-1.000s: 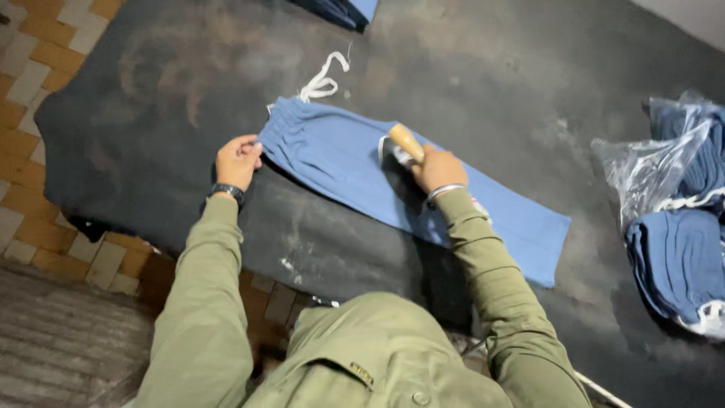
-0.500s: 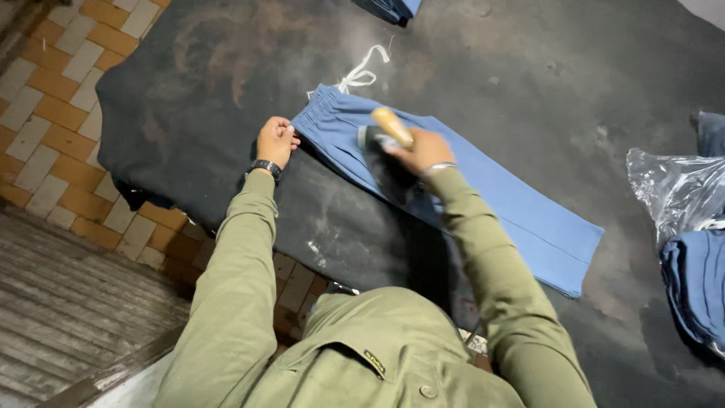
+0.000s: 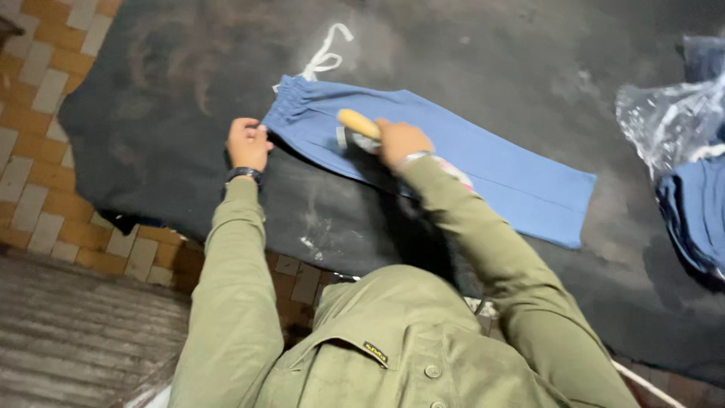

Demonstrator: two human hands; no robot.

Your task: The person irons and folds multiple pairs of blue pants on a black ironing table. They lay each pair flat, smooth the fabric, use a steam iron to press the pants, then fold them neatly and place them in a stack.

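The dark tabletop [image 3: 174, 98] runs out of view at the top and right, its left corner showing over a tiled floor [image 3: 38, 113]; the left hand [image 3: 248, 143], wearing a dark wristband, is curled closed at the near waistband corner of the blue trousers [image 3: 491, 162], pinching or pressing the cloth there, though the fingertips are tucked under and the exact grip is hard to make out; the left arm, in an olive sleeve, reaches straight forward from the shoulder; a white drawstring [image 3: 325, 54] loops off the far waistband corner onto the bare tabletop; the trousers lie flat and folded lengthwise across the middle of the tabletop, waistband left, hem toward the right edge; the right hand [image 3: 400, 141] is closed around a tool with a tan wooden handle [image 3: 357, 122] that sticks out to the left, and whatever head it has is hidden beneath the hand against the cloth, just right of the waistband; the right forearm crosses the near edge of the trousers, hiding part of them; at the right edge, a crumpled clear plastic bag [image 3: 664, 121] and a stack of blue garments [image 3: 698, 211] are both cut off by the frame.
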